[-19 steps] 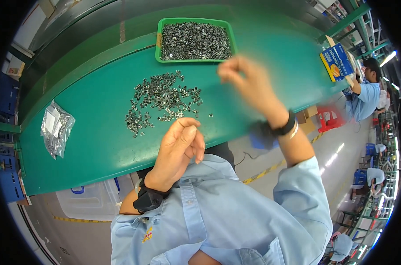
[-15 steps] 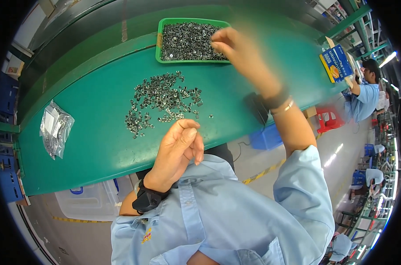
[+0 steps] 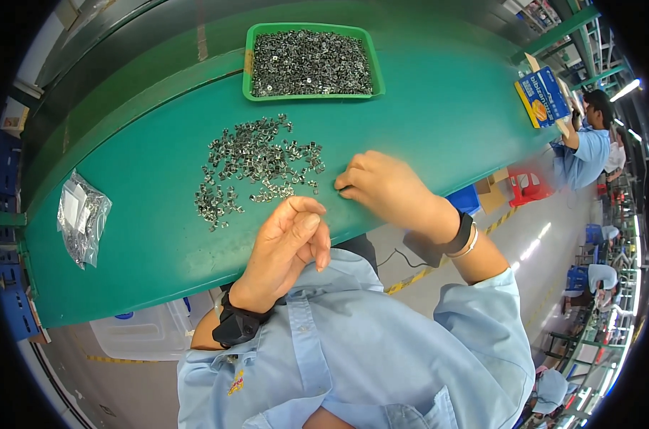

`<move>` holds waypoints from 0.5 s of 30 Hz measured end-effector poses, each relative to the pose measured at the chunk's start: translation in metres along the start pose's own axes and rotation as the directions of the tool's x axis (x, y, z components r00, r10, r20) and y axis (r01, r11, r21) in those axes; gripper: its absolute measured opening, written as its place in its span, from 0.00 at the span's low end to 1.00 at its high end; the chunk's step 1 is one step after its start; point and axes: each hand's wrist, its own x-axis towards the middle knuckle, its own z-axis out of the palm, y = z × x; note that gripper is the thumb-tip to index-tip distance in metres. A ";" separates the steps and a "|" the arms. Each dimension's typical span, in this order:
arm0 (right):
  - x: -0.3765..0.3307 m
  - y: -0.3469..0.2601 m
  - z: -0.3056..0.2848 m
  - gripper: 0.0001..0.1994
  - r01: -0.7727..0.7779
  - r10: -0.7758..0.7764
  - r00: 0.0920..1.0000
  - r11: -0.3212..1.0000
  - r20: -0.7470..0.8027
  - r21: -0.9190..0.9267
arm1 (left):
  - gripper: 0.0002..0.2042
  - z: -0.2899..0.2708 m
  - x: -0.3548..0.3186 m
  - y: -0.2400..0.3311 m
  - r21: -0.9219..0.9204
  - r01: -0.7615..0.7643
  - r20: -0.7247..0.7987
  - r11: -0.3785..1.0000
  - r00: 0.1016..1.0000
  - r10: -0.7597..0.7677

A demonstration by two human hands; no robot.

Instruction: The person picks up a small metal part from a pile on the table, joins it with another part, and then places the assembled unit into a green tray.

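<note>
Small shiny metal clips (image 3: pixel 256 154) lie in a loose pile on the green table. To the right of this pile, my right hand (image 3: pixel 389 187) is down at the tabletop, its thumb and fingers pinched on a small metal clip (image 3: pixel 343 189), mostly hidden by the fingertips. My left hand (image 3: pixel 285 247) is raised at the table's near edge, just below the pile. Its fingers are curled in and the thumb rests against the forefinger; whatever they may hold is hidden. Beyond the pile, a green tray (image 3: pixel 380 89) is filled with many more such pieces.
A clear plastic bag (image 3: pixel 83 218) of small parts lies at the table's left. A blue and yellow box (image 3: pixel 542 99) stands at the far right, near another person (image 3: pixel 589 146). Below the table are a clear storage bin (image 3: pixel 138 332) and a red stool (image 3: pixel 528 187).
My right hand has come from the tray's right edge back toward me, down to the lone clip beside the pile. My left hand has hardly moved.
</note>
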 end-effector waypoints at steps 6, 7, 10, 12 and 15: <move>-0.012 -0.013 -0.004 0.07 -0.161 0.178 0.983 0.956 -0.050 0.246 | 0.08 0.004 -0.001 -0.002 0.031 -0.012 -0.011 0.999 1.000 0.012; -0.014 -0.017 -0.004 0.07 -0.213 0.248 0.967 0.912 -0.058 0.352 | 0.09 0.007 -0.001 -0.002 0.054 -0.001 -0.032 0.999 0.999 0.003; -0.017 -0.030 0.004 0.09 -0.064 0.183 0.954 0.897 -0.236 0.436 | 0.09 0.016 -0.001 -0.002 0.103 0.022 -0.076 0.994 0.997 -0.014; -0.017 -0.037 0.011 0.10 0.018 0.154 0.933 0.883 -0.324 0.470 | 0.10 0.022 -0.001 -0.002 0.128 0.050 -0.066 0.991 0.997 -0.042; -0.019 -0.045 0.021 0.11 0.072 0.146 0.875 0.904 -0.461 0.422 | 0.10 0.021 -0.002 -0.003 0.129 0.050 -0.059 0.990 0.997 -0.043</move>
